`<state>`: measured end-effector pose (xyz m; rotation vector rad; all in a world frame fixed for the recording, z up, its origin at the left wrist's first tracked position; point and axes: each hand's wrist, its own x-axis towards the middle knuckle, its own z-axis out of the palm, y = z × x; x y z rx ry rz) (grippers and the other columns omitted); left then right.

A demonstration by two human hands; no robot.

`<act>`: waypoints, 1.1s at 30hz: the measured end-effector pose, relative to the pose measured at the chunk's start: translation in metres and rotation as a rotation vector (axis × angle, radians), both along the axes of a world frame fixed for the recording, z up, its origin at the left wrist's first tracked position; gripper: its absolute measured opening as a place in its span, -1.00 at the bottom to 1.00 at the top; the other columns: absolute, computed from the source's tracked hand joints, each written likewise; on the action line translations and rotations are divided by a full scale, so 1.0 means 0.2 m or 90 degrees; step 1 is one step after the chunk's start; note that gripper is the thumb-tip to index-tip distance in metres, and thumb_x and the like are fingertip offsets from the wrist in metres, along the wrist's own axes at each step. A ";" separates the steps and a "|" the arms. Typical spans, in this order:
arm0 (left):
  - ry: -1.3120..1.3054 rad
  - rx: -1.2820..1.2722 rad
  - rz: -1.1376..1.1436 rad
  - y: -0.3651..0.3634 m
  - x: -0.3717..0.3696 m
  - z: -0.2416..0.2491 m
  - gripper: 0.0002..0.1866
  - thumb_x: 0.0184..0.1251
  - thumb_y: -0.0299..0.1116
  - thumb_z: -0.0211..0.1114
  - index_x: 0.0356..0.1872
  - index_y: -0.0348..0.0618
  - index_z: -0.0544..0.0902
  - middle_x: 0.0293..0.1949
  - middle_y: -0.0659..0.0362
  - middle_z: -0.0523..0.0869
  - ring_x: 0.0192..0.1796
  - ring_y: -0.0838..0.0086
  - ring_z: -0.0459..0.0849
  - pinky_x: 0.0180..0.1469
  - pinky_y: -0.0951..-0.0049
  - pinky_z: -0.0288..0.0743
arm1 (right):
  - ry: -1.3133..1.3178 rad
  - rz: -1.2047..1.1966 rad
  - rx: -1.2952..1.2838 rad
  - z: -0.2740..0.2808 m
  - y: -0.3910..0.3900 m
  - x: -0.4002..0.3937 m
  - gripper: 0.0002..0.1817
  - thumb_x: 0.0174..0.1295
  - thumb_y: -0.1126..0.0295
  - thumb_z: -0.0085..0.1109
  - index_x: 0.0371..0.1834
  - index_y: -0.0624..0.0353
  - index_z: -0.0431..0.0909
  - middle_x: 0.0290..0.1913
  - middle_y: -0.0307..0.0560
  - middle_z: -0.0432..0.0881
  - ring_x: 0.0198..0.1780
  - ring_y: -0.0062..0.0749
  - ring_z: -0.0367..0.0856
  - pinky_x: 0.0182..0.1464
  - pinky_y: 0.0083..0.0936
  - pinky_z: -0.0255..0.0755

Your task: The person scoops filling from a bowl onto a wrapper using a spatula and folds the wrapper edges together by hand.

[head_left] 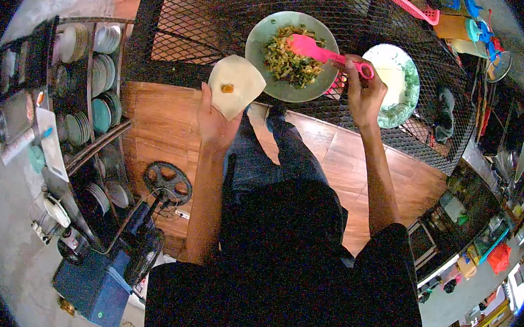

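Observation:
A pale, thin dough wrapper (236, 85) lies across the palm and fingers of my left hand (217, 125), its thumb at the left edge. A small brown lump (227, 89) rests on the wrapper. My right hand (364, 94) grips the handle of a pink plastic spoon (305, 46), whose head is over a chopped vegetable filling (292, 69). That filling sits in a pale green bowl (257, 41), just right of the wrapper. Beside my right hand, a green-and-white plate (410, 92) carries a stack of pale wrappers (394, 81).
The bowl and plate stand on a black metal mesh table (219, 10). A dish rack (89, 70) with several plates is on the left, near a black fan-like wheel (167, 183). A dark cloth-like item (445, 114) lies at the table's right. Wood-look tiles (160, 114) cover the floor.

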<state>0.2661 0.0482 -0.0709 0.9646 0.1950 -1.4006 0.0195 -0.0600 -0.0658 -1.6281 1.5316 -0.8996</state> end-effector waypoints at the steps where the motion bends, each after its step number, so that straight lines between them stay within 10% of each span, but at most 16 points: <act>1: -0.006 0.017 0.001 0.00 0.00 0.00 -0.40 0.40 0.11 -0.07 0.24 -0.16 0.32 0.18 0.11 0.47 0.23 0.24 0.43 0.28 0.21 0.29 | -0.020 -0.009 -0.021 -0.02 0.00 -0.01 -0.83 0.28 0.42 0.12 -0.17 0.29 0.60 -0.40 -0.12 0.67 -0.36 -0.58 0.61 -0.29 -0.60 0.51; 16: 0.002 0.051 -0.022 -0.02 -0.05 0.03 -0.42 0.48 0.05 -0.23 0.27 -0.20 0.29 0.23 0.07 0.44 0.27 0.24 0.40 0.32 0.19 0.25 | -0.049 -0.046 -0.027 -0.06 -0.01 0.02 -0.81 0.27 0.37 0.15 -0.23 0.30 0.60 -0.39 -0.08 0.68 -0.38 -0.57 0.60 -0.27 -0.56 0.51; 33: 0.016 0.000 -0.038 -0.04 -0.10 -0.04 -0.43 0.47 0.05 -0.20 0.24 -0.20 0.31 0.19 0.07 0.47 0.25 0.25 0.43 0.32 0.20 0.25 | -0.443 -0.157 0.100 0.03 0.05 -0.08 -0.78 0.28 0.39 0.14 -0.15 0.35 0.52 -0.30 -0.06 0.64 -0.30 -0.46 0.64 -0.25 -0.56 0.50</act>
